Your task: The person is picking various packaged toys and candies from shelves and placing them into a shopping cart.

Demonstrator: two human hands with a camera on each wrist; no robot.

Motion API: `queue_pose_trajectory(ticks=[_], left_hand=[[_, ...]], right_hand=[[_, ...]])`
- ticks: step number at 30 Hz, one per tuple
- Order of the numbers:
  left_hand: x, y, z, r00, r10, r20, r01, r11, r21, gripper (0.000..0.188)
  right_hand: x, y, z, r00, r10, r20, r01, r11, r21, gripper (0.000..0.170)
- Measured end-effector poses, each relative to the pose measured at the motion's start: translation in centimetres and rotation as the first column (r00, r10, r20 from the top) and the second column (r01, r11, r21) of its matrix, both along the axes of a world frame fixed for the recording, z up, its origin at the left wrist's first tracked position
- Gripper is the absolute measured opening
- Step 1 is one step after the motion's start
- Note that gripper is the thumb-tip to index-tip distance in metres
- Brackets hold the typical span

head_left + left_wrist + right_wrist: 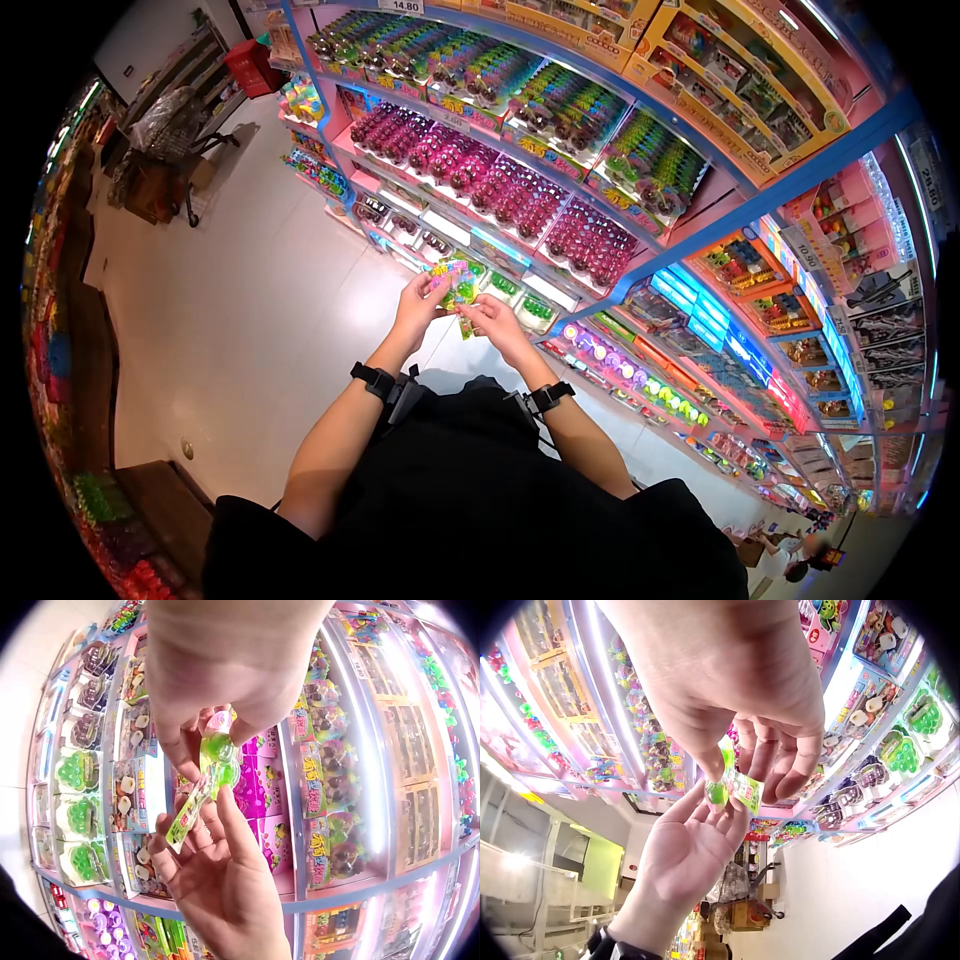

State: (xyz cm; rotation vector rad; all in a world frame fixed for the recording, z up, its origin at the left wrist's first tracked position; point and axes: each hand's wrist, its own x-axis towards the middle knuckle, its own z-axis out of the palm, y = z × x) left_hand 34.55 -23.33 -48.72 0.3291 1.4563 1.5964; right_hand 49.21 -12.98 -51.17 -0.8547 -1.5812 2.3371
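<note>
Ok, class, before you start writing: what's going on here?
A person stands beside lit store shelves stocked with colourful packaged goods. Their left hand and right hand both hold one small package, partly clear, with rounded green shapes showing. It is held off the shelves, in front of the body; whether it is sealed, I can't tell.

The shelving [760,204] carries rows of magenta packs [470,165]; multicoloured packs [475,62] line it above them, and green packs [536,308] sit below them.
</note>
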Motion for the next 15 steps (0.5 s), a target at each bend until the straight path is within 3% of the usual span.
queue_pose_trajectory(ticks=[8,11,15], left_hand=[[-2.3,2.4,1.0,0.992,-0.004,-0.122,0.018,0.994,0.109,0.025],[-3.9,3.7,3.1,0.984,-0.003,-0.178,0.026,0.992,0.126,0.026],[-4.1,6.9,7.6,0.980,0.002,-0.199,0.050,0.965,0.258,0.026]], right_hand=[[-1.0,3.7,0.3,0.997,-0.030,-0.064,0.028,0.999,-0.037,0.026],[-3.1,5.5,3.4,0.994,0.003,-0.113,0.002,0.999,0.041,0.026],[-6.0,8.0,9.1,0.970,-0.085,-0.227,0.120,0.982,0.145,0.025]])
